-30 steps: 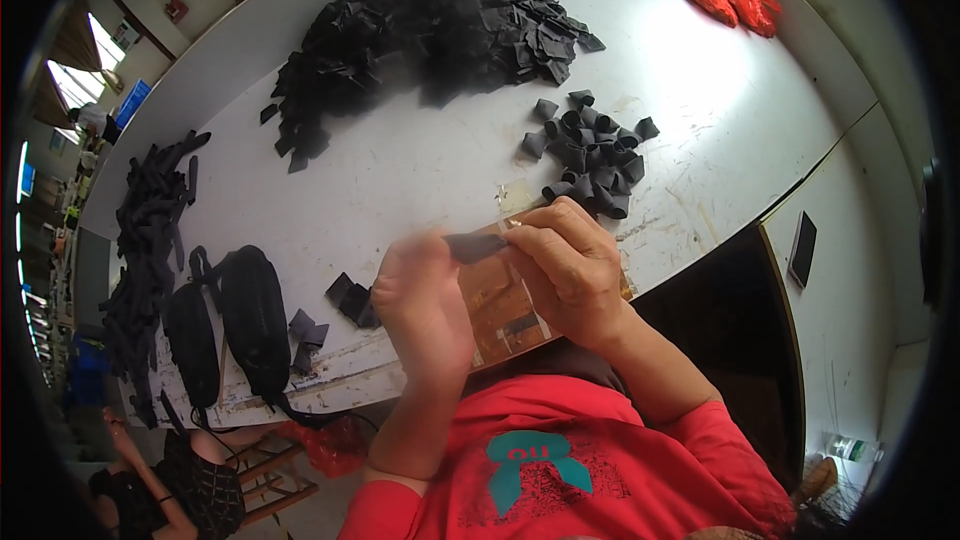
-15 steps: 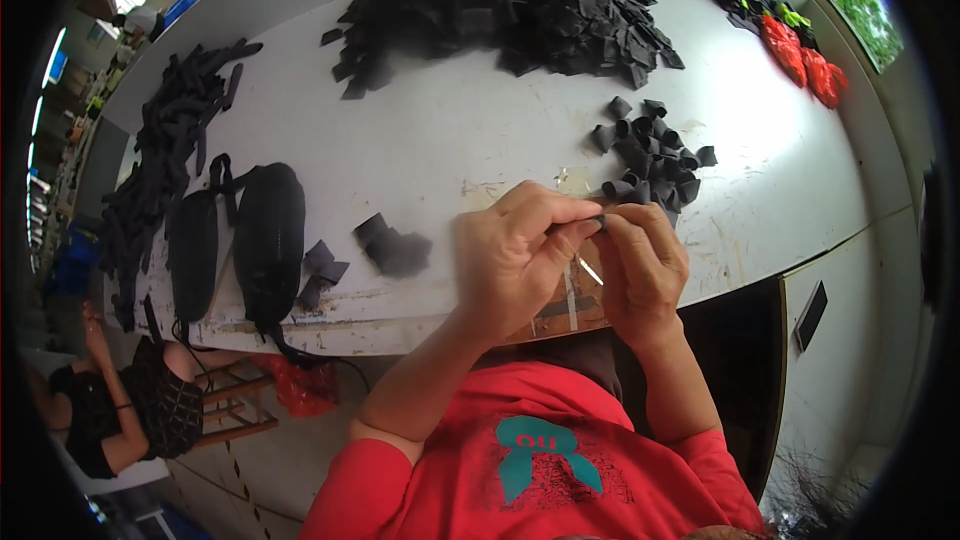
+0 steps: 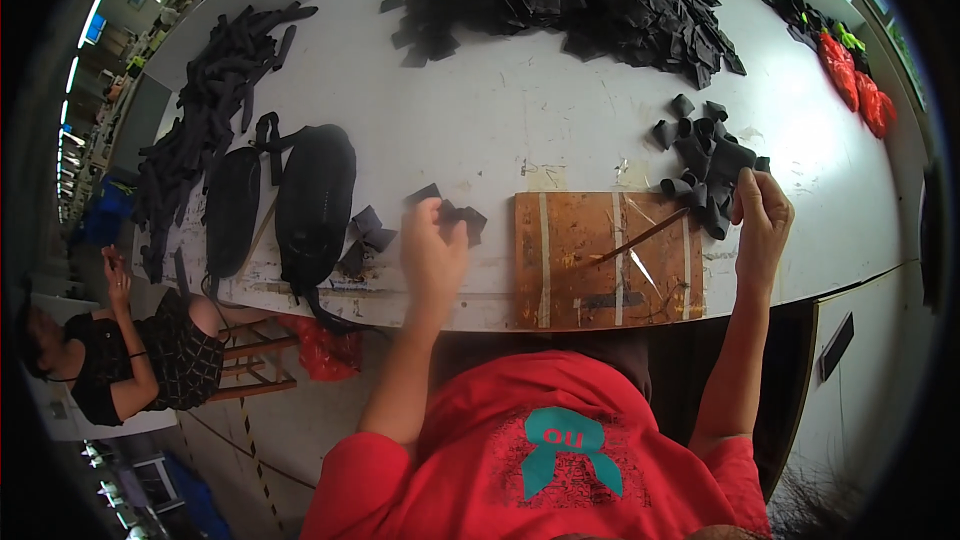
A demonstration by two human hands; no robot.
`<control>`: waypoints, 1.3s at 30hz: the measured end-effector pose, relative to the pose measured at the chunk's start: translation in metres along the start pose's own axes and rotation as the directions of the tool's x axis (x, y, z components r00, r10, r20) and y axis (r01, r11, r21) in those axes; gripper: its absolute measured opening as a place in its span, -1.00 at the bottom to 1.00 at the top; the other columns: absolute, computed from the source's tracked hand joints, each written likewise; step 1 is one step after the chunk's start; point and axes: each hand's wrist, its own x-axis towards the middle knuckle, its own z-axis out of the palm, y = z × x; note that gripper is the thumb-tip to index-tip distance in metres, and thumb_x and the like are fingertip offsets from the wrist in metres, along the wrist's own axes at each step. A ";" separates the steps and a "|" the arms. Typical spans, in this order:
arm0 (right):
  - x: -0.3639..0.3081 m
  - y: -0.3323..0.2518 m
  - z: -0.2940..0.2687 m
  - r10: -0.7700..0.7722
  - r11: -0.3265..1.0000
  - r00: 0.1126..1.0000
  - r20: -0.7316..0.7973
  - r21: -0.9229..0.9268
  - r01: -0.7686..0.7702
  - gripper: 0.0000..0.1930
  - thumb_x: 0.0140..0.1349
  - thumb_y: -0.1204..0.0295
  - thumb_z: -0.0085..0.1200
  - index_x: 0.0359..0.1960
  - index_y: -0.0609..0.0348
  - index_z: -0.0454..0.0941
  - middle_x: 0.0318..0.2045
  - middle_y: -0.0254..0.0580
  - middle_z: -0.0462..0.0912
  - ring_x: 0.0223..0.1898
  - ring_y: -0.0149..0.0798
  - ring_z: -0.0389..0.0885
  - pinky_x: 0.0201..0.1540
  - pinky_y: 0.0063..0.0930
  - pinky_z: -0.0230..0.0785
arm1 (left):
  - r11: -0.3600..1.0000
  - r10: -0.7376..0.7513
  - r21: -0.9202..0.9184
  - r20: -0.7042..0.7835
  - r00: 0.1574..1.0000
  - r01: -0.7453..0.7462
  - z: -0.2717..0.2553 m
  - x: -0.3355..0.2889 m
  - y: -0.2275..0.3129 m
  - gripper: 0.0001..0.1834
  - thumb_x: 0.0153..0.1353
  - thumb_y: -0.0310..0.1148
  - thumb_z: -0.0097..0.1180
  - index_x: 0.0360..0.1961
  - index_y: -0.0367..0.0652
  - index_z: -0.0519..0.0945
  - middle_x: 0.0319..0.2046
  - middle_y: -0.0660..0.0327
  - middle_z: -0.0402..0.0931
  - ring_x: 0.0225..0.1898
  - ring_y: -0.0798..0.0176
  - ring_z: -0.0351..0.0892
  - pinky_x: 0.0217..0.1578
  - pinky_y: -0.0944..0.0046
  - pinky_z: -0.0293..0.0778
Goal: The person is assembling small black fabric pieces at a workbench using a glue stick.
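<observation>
My right hand is at the right side of the table, with thumb and finger pinching a dark curled piece. It is over the little pile of curls, at the pile's near right side. My left hand is blurry, near some flat dark pieces. I can't tell if those fingers have one or not. Between my hands is a brown board, with a thin brown stick slanting over it. The big dark heap is far back. I think my right hand is at the putting-down part, and my left at the picking-up part. The right calls for a soft letting go, the left for pinching just one.
</observation>
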 end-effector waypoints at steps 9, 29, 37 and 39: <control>-0.048 0.052 0.000 -0.045 0.637 0.998 -0.050 -0.770 -0.010 -0.75 0.23 0.30 0.07 -0.32 0.29 0.56 -0.43 0.00 0.57 -0.41 0.03 0.55 -0.33 -0.23 0.35 | 0.980 0.168 0.115 -0.030 0.985 -0.163 0.002 0.000 -0.036 -0.88 0.04 -0.57 0.16 -0.35 -0.20 0.58 -0.26 0.06 0.49 -0.28 -0.01 0.53 -0.29 0.15 0.47; -0.108 -0.023 0.065 0.448 0.216 0.586 0.675 0.554 -0.804 -0.86 0.25 0.40 0.07 -0.27 0.22 0.50 -0.43 -0.26 0.60 -0.48 -0.41 0.57 -0.41 -0.54 0.46 | 0.156 0.091 -0.608 0.793 0.602 0.778 -0.021 -0.033 0.092 -0.82 0.15 -0.42 0.14 -0.24 -0.24 0.51 -0.44 0.24 0.55 -0.52 0.42 0.45 -0.52 0.47 0.33; -0.113 -0.013 0.063 0.458 0.217 0.579 0.674 0.547 -0.808 -0.90 0.26 0.46 0.04 -0.26 0.22 0.50 -0.38 -0.28 0.61 -0.38 -0.45 0.59 -0.31 -0.55 0.49 | 0.225 0.077 -0.542 0.838 0.540 0.809 -0.013 -0.037 0.095 -0.88 0.15 -0.43 0.20 -0.30 -0.21 0.56 -0.50 0.37 0.52 -0.53 0.55 0.41 -0.53 0.54 0.30; -0.113 -0.013 0.063 0.462 0.319 0.597 0.656 0.506 -0.802 -0.89 0.25 0.43 0.08 -0.27 0.21 0.51 -0.39 -0.29 0.60 -0.39 -0.45 0.57 -0.34 -0.56 0.46 | 0.223 0.066 -0.542 0.837 0.543 0.810 -0.012 -0.037 0.093 -0.88 0.15 -0.43 0.20 -0.29 -0.21 0.57 -0.49 0.35 0.52 -0.53 0.53 0.42 -0.51 0.54 0.32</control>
